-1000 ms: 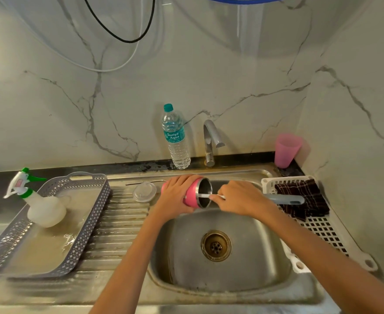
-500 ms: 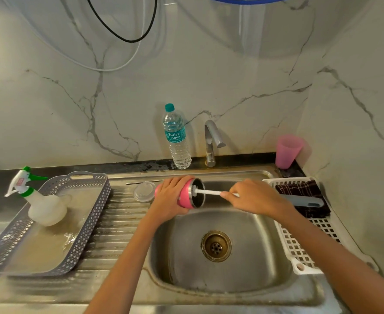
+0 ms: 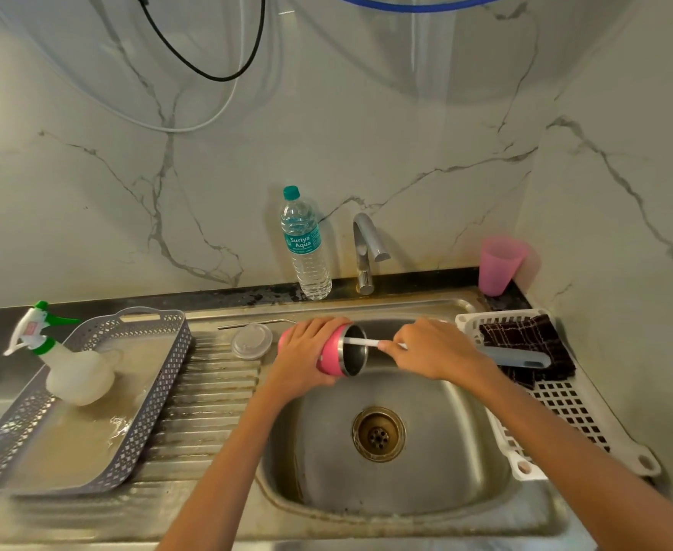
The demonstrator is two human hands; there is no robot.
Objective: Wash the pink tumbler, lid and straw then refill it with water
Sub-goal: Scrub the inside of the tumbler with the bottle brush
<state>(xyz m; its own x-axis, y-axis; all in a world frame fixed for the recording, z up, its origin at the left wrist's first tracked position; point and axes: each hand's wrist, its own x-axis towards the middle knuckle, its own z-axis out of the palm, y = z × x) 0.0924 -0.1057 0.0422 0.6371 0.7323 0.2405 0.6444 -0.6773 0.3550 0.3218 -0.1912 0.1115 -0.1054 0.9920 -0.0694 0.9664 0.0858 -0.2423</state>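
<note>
Brush (image 3: pixel 360 342) pushed deeper into tumbler (image 3: pixel 330 359) gripped by left fingers (image 3: pixel 319 327).

Two bare forearms (image 3: pixel 223 463) — slim, long, smooth.

Pink tumbler (image 3: pixel 331 353) (steel-lined); grey tray (image 3: pixel 148 407); brown checked cloth (image 3: pixel 525 340).

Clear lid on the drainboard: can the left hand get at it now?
Probably, once freed: the lid lies uncovered just beside the left hand, but that hand grips the pink tumbler.
</note>
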